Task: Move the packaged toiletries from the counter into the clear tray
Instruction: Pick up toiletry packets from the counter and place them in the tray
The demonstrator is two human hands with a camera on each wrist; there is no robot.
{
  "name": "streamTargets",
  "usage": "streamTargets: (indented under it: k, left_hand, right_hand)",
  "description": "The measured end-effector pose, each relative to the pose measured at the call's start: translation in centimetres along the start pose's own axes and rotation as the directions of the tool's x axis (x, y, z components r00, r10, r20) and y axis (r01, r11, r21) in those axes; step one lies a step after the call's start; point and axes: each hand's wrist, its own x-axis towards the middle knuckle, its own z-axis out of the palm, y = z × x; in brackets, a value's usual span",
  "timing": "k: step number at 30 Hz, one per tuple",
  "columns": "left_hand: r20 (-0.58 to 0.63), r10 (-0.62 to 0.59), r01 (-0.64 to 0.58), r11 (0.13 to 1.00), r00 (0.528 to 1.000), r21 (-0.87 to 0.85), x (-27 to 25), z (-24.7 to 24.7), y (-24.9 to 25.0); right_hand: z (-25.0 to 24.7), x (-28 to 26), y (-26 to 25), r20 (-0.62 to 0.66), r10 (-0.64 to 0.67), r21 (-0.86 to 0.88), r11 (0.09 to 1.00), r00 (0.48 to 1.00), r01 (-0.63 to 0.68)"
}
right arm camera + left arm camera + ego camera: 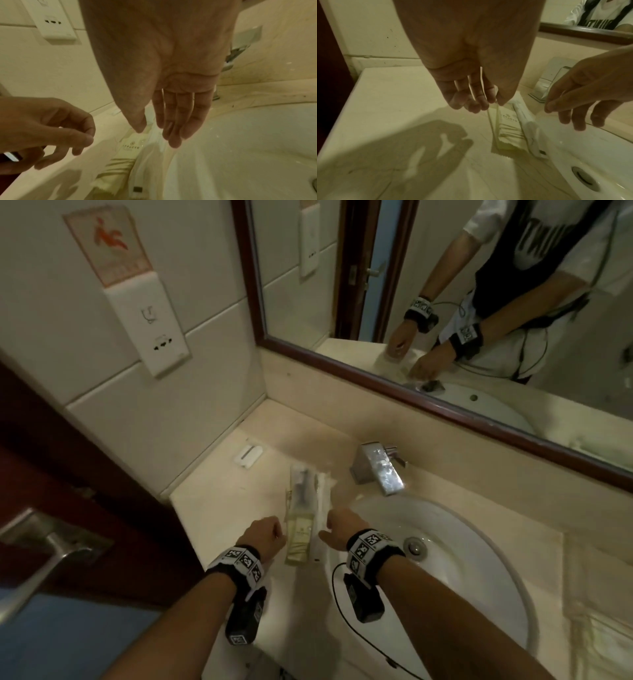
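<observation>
A clear tray (290, 491) lies on the beige counter (212, 501) beside the sink. Its thin left wall (494, 128) shows in the left wrist view. Inside it lie a pale yellow packet (301, 534) (508, 136) (132, 146) and a long white packet (323, 501) (527, 125) (147, 169). My left hand (265, 534) (488, 105) hovers at the tray's left edge with loosely curled fingers, and I see nothing between them. My right hand (337, 530) (164, 129) hangs over the white packet with straight fingers, holding nothing.
The white sink basin (462, 559) lies right of the tray, with a chrome faucet (380, 470) behind it. A small white packet (249, 455) sits near the back wall. A mirror (445, 302) hangs above, and a dark door with a metal handle (41, 559) stands at left.
</observation>
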Motion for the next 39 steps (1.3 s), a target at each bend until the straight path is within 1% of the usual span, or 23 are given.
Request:
streamTargets:
  k: [3, 7, 9, 11, 13, 17, 19, 24, 27, 31, 34, 36, 39]
  left_hand:
    - [0.026, -0.01, 0.01, 1.0, 1.0, -0.002, 1.4, -0.3, -0.5]
    - [0.075, -0.051, 0.045, 0.996, 0.996, 0.075, 2.9, 0.4, 0.2]
    - [0.055, -0.067, 0.058, 0.987, 0.996, 0.148, 3.5, 0.9, 0.8]
    - [0.019, -0.107, 0.1, 0.97, 0.994, 0.222, 3.8, 1.6, 1.3]
    - [-0.02, -0.136, 0.137, 0.964, 0.991, 0.23, 4.0, 2.2, 1.7]
    - [-0.064, -0.161, 0.171, 0.964, 0.985, 0.204, 4.4, 3.0, 2.4]
    - [-0.051, -0.184, 0.19, 0.967, 0.982, 0.171, 4.4, 2.9, 2.8]
    - [0.043, -0.248, 0.247, 0.969, 0.968, 0.031, 4.9, 2.2, 2.6]
    - [0.079, -0.249, 0.252, 0.967, 0.965, -0.026, 5.4, 1.9, 2.1]
    - [0.12, -0.157, 0.166, 0.984, 0.98, -0.07, 5.3, 1.6, 1.9]
    - [0.149, -0.125, 0.147, 0.977, 0.981, -0.152, 5.4, 1.1, 1.0]
    - [0.132, -0.103, 0.132, 0.963, 0.986, -0.235, 5.5, 0.4, 0.2]
    - [0.074, -0.037, 0.056, 0.957, 0.997, -0.285, 5.7, -1.0, -1.4]
  right_hand:
    - [0.9, 1.2, -0.5, -0.044, 0.055, 0.066, 0.996, 0.997, -0.052]
    - [1.6, 2.3, -1.2, -0.059, 0.135, 0.11, 0.986, 0.989, -0.128]
    - [1.8, 2.8, -1.4, -0.066, 0.162, 0.13, 0.98, 0.985, -0.153]
    - [1.9, 3.2, -1.7, -0.074, 0.186, 0.144, 0.974, 0.98, -0.174]
    - [1.8, 3.5, -1.8, -0.083, 0.2, 0.146, 0.971, 0.976, -0.187]
    - [1.3, 4.0, -2.0, -0.106, 0.188, 0.077, 0.98, 0.976, -0.181]
    - [1.2, 4.1, -2.2, -0.095, 0.172, 0.06, 0.984, 0.98, -0.167]
    - [1.4, 4.5, -3.1, -0.077, 0.161, 0.06, 0.986, 0.984, -0.157]
    - [1.4, 4.5, -3.4, -0.09, 0.141, 0.023, 0.99, 0.986, -0.139]
    - [1.0, 4.4, -3.3, -0.12, 0.134, 0.015, 0.991, 0.984, -0.133]
    - [0.6, 4.2, -3.2, -0.132, 0.134, 0.012, 0.991, 0.982, -0.133]
    - [0.6, 4.2, -3.2, -0.133, 0.136, 0.021, 0.991, 0.982, -0.134]
    - [0.9, 4.1, -3.7, -0.135, 0.127, 0.04, 0.992, 0.983, -0.123]
